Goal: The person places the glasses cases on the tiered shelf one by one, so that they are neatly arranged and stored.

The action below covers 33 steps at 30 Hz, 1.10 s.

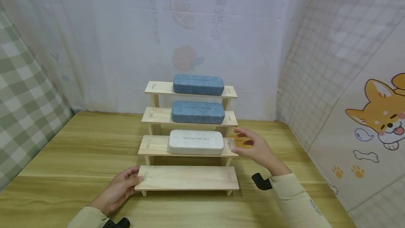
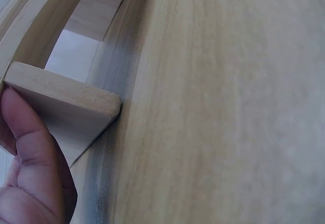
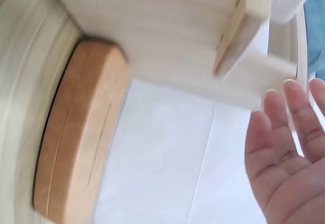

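Observation:
A stepped wooden display stand [image 1: 186, 178] rises in four tiers on the table. My left hand [image 1: 117, 189] grips the left end of its lowest step, thumb on top. In the left wrist view, a finger [image 2: 30, 137] lies against the stand's side support [image 2: 66, 94]. My right hand [image 1: 257, 150] is beside the right end of the second step up, fingers parted and holding nothing. On that step sits a white glasses case [image 1: 196, 143]. One blue glasses case [image 1: 198, 112] lies on the step above, another blue case [image 1: 198, 85] on the top step.
An orange glasses case [image 3: 84, 132] lies on the table beside the stand, mostly behind my right hand in the head view. White printed cloth [image 1: 126, 45] hangs behind the table [image 1: 79, 150]. Green checked cloth [image 1: 25, 90] borders the left, and dog-printed cloth [image 1: 348, 97] the right.

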Available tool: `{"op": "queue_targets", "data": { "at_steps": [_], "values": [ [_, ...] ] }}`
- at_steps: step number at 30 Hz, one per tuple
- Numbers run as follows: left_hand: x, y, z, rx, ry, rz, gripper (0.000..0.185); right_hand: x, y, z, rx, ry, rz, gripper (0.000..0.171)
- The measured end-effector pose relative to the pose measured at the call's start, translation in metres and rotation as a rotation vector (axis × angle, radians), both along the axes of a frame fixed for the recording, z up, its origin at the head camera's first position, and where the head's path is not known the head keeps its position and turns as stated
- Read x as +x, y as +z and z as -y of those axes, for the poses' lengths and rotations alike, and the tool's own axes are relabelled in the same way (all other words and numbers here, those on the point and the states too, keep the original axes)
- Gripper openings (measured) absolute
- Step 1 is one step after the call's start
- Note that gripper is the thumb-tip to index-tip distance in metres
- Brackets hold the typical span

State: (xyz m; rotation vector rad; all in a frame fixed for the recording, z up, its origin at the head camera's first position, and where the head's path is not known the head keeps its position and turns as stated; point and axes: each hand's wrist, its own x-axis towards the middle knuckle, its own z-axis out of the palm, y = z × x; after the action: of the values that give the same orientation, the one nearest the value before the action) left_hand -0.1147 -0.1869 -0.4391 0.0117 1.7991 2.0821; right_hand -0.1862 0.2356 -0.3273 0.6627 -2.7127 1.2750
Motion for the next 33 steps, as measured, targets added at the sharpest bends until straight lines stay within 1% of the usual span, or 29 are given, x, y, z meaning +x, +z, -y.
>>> {"op": "queue_targets", "data": {
  "at_steps": [2,7,11,18,27,33],
  "values": [
    [0.000,0.000,0.000,0.005,-0.005,-0.002,0.072,0.000,-0.001,-0.007,-0.012,-0.015,-0.010,0.064],
    [-0.001,0.000,0.000,0.015,-0.012,-0.007,0.072,-0.003,-0.003,-0.025,-0.001,-0.074,-0.013,0.063],
    [-0.001,0.001,-0.001,0.019,-0.020,-0.010,0.072,-0.007,-0.007,-0.037,-0.006,-0.109,0.013,0.064],
    [-0.001,0.002,0.001,0.022,-0.027,-0.011,0.075,-0.019,-0.015,-0.052,-0.020,-0.126,0.061,0.065],
    [-0.002,-0.003,0.001,0.031,-0.027,-0.017,0.072,-0.037,-0.028,-0.070,0.058,-0.161,0.096,0.072],
    [-0.002,-0.001,0.002,0.027,-0.026,-0.009,0.076,-0.049,-0.037,-0.079,0.099,-0.153,0.126,0.076]
  ]
}}
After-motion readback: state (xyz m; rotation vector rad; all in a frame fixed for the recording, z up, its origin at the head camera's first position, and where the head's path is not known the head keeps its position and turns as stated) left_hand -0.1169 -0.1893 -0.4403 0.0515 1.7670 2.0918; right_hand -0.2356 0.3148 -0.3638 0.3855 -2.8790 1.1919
